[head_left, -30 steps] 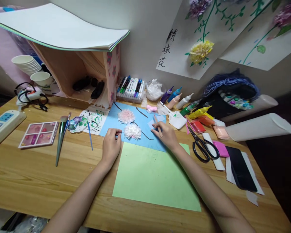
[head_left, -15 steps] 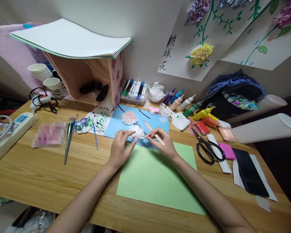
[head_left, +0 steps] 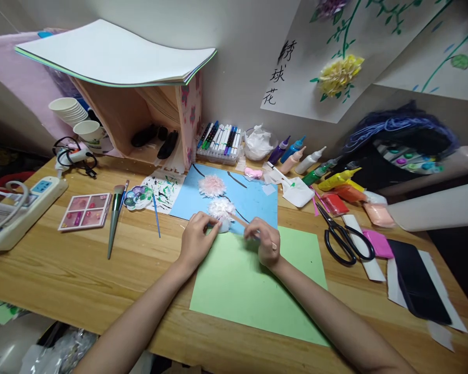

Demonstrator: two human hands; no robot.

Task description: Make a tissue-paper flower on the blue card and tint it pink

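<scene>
A blue paper sheet lies on the wooden desk with a pink tissue flower and a white tissue flower on it. My left hand pinches the lower edge of the white flower. My right hand is closed round a thin wooden stick whose tip points at that flower. Both hands rest at the top edge of a green paper sheet.
Black scissors, paint bottles, a marker set and clay packets lie to the right and behind. A makeup palette, brushes, a power strip and paper cups stand left. A dark phone lies far right.
Both hands moved from the blue sheet's edges in to the white flower. The left hand now pinches it and the right hand has brought the stick's tip against it.
</scene>
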